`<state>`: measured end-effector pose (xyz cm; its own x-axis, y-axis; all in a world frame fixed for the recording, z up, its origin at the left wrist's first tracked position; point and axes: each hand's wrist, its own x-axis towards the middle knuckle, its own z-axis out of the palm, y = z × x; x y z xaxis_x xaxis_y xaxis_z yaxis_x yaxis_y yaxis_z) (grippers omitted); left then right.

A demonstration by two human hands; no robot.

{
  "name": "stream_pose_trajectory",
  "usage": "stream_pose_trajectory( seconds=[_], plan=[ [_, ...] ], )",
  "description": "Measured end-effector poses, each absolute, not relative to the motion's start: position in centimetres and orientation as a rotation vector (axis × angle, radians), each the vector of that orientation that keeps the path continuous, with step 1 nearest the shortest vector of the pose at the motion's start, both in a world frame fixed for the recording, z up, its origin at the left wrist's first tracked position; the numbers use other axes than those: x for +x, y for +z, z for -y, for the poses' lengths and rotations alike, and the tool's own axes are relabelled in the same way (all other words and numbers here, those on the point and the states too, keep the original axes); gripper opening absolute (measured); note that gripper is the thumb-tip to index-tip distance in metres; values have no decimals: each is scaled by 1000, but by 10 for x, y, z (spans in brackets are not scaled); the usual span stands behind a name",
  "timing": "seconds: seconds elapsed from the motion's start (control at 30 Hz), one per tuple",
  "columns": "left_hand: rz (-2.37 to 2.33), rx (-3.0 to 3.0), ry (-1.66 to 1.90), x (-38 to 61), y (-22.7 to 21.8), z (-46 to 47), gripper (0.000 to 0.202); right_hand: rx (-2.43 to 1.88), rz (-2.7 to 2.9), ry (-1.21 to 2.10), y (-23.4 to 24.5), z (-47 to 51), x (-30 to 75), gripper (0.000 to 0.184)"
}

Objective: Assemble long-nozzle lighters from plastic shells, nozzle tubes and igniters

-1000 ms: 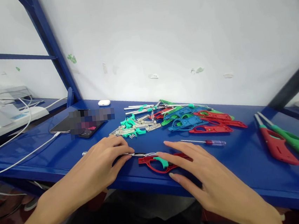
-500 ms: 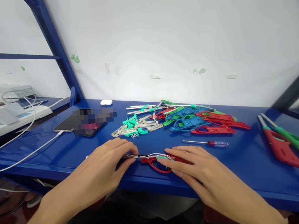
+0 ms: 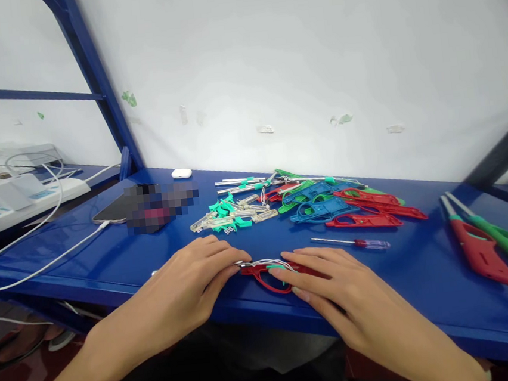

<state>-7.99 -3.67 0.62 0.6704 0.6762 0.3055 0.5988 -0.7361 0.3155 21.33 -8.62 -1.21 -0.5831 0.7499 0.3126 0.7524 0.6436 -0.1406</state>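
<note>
Near the desk's front edge, a red lighter half-shell (image 3: 249, 270) lies with its trigger ring toward me. My right hand (image 3: 339, 287) holds it down, fingers over its handle part and thumb at the near side, so much of it is covered. My left hand (image 3: 195, 280) pinches a thin metal lighter tube (image 3: 244, 264) between thumb and fingertips, its end at the shell's narrow tip; most of the tube is hidden. White wires (image 3: 267, 261) run from the tube to under my right fingers. A teal piece (image 3: 276, 267) shows inside the shell.
Behind my hands lie clear gas tanks with teal parts (image 3: 229, 217), metal tubes (image 3: 240, 189) and red, blue and green shells (image 3: 323, 209). A screwdriver (image 3: 369, 243) rests nearer. Two whole lighters (image 3: 484, 252) are at right; a phone (image 3: 112, 210) on a cable is at left.
My left hand has shifted right with the metal tube, bringing its end to the tip of the red shell. My right hand stays on the shell.
</note>
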Motion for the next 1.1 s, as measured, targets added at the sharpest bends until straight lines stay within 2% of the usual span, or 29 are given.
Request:
stream_pose_trajectory(
  seconds=[0.13, 0.33, 0.6, 1.1],
  plan=[
    [-1035, 2664, 573, -79, 6, 37, 27, -1217, 2513, 5, -12, 87, 212, 47],
    [-1018, 2683, 534, -74, 9, 39, 43, -1228, 2502, 13, -12, 85, 211, 47],
    [-983, 2637, 597, -71, 8, 39, 31, -1235, 2491, 20, -12, 87, 212, 48],
    [-962, 2608, 598, -72, 4, 36, 24, -1249, 2497, 26, -13, 86, 211, 46]
  ],
)
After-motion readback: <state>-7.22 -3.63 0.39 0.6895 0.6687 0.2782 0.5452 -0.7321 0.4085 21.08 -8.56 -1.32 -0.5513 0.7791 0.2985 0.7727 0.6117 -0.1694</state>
